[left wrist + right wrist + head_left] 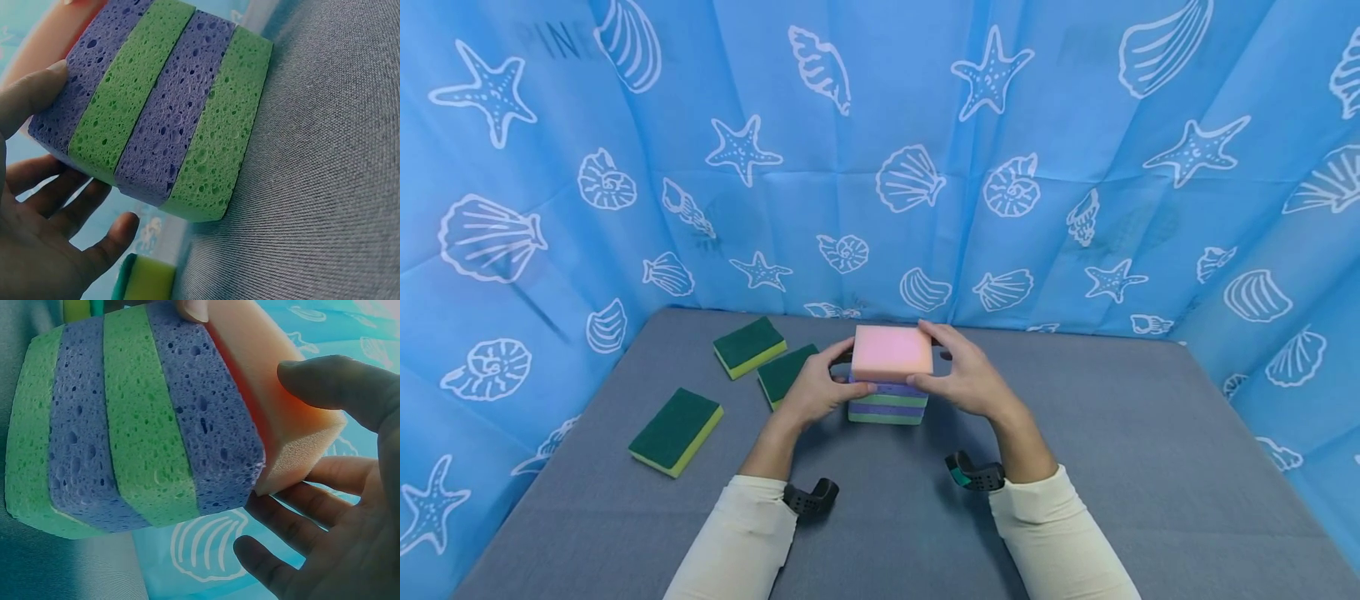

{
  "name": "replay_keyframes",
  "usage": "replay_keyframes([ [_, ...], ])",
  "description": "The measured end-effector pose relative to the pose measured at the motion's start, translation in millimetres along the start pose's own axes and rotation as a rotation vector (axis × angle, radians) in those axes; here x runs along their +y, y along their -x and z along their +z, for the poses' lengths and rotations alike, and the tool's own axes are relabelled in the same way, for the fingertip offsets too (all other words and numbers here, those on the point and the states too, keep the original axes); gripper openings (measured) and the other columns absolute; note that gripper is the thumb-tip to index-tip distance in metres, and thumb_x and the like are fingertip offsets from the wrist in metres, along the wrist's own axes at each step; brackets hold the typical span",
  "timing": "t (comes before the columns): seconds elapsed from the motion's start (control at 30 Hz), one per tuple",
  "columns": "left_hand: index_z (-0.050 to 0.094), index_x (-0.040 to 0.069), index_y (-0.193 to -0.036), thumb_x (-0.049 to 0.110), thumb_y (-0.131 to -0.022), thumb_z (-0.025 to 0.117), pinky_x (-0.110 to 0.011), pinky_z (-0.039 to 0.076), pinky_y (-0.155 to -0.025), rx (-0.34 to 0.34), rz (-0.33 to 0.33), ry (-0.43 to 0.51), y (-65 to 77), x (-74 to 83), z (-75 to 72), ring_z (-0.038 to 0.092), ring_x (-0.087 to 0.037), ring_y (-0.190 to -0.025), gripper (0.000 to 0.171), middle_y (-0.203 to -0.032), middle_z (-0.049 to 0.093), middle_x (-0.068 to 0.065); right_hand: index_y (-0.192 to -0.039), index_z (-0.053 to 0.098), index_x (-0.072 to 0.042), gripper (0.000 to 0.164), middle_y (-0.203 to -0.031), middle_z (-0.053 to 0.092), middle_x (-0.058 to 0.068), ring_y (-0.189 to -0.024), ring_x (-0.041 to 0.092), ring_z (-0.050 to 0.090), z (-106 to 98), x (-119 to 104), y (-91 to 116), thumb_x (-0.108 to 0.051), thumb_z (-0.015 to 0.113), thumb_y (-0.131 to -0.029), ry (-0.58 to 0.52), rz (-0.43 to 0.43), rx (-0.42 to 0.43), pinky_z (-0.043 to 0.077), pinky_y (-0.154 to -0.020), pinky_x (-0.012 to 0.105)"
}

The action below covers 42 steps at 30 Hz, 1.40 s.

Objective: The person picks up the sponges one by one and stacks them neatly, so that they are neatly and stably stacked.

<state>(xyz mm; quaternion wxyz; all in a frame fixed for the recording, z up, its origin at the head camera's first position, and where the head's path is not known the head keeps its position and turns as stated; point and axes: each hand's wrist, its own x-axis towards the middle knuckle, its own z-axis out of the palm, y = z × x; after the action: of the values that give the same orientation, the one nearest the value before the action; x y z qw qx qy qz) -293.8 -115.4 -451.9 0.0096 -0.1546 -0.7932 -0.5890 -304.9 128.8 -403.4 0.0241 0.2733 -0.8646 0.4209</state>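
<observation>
Both hands hold a pink sponge (892, 350) over a stack of green and purple sponges (887, 408) with alternating layers. My left hand (808, 392) is at its left side, fingers toward the back corner. The left thumb (44, 90) lies along the lower front edge, overlapping the top purple sponge (103, 75) in the left wrist view. On the other side, my right hand (966, 375) grips the pink sponge between thumb (331, 381) and fingers. Its lower fingers spread loosely beside the stack. The pink sponge sits slightly askew over the top layer.
Three yellow sponges with dark green scouring tops lie to the left: one at the back (750, 346), one near my left hand (786, 375), one further forward (676, 431). A grey cloth covers the table (1112, 467). A blue shell-patterned curtain (880, 108) surrounds the back and sides.
</observation>
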Motion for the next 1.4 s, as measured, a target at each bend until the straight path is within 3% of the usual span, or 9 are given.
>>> replay_keyframes([
  [0.63,0.037,0.007,-0.149,0.02,-0.078,0.082,-0.053,0.042,-0.095,-0.021,0.014,-0.012,0.3,-0.6,-1.7,0.042,-0.034,-0.124,0.084,-0.137,0.048,-0.015,-0.146,0.038,0.002,0.081,-0.142,0.044,0.018,-0.123,0.034,0.045,0.7,2.1,0.3,-0.026,0.079,-0.082,0.019,0.038,-0.041,0.039,-0.097,0.054],
  [0.87,0.037,0.006,-0.148,0.021,-0.079,0.081,-0.054,0.041,-0.095,-0.019,0.007,-0.018,-0.1,-1.4,-1.1,0.042,-0.034,-0.124,0.084,-0.138,0.048,-0.015,-0.151,0.031,-0.004,0.089,-0.146,0.039,0.015,-0.128,0.031,0.039,-1.1,1.4,-0.2,-0.031,0.079,-0.081,-0.011,0.044,-0.05,0.037,-0.1,0.052],
  [0.9,0.037,0.005,-0.148,0.019,-0.079,0.081,-0.054,0.041,-0.095,-0.02,0.003,-0.014,1.6,4.3,-1.4,0.042,-0.035,-0.124,0.083,-0.138,0.048,-0.017,-0.151,0.031,-0.005,0.089,-0.147,0.038,0.014,-0.129,0.031,0.039,-1.6,1.4,-0.2,-0.032,0.079,-0.081,-0.014,0.048,-0.042,0.037,-0.1,0.053],
  [1.1,0.038,0.006,-0.148,0.017,-0.08,0.08,-0.054,0.041,-0.095,-0.019,-0.008,-0.007,2.0,5.7,-1.0,0.042,-0.034,-0.124,0.081,-0.137,0.048,-0.015,-0.146,0.042,-0.006,0.077,-0.142,0.044,0.012,-0.125,0.032,0.044,-4.0,5.3,-0.2,-0.036,0.075,-0.083,0.004,0.032,0.014,0.038,-0.098,0.053],
  [1.13,0.038,0.008,-0.148,0.019,-0.079,0.081,-0.054,0.041,-0.095,-0.017,-0.006,-0.01,0.3,0.3,-0.7,0.042,-0.033,-0.124,0.082,-0.137,0.049,-0.014,-0.145,0.044,-0.006,0.075,-0.141,0.046,0.012,-0.123,0.031,0.045,-4.2,5.8,-0.3,-0.035,0.075,-0.084,0.005,0.027,0.018,0.039,-0.098,0.053],
  [1.4,0.037,0.006,-0.148,0.019,-0.081,0.079,-0.054,0.04,-0.096,-0.024,0.007,-0.037,3.3,3.7,-3.8,0.043,-0.032,-0.125,0.08,-0.138,0.048,-0.014,-0.138,0.051,-0.002,0.064,-0.136,0.05,0.011,-0.12,0.029,0.048,-3.8,8.3,0.5,-0.028,0.075,-0.085,-0.022,0.015,0.015,0.041,-0.095,0.054],
])
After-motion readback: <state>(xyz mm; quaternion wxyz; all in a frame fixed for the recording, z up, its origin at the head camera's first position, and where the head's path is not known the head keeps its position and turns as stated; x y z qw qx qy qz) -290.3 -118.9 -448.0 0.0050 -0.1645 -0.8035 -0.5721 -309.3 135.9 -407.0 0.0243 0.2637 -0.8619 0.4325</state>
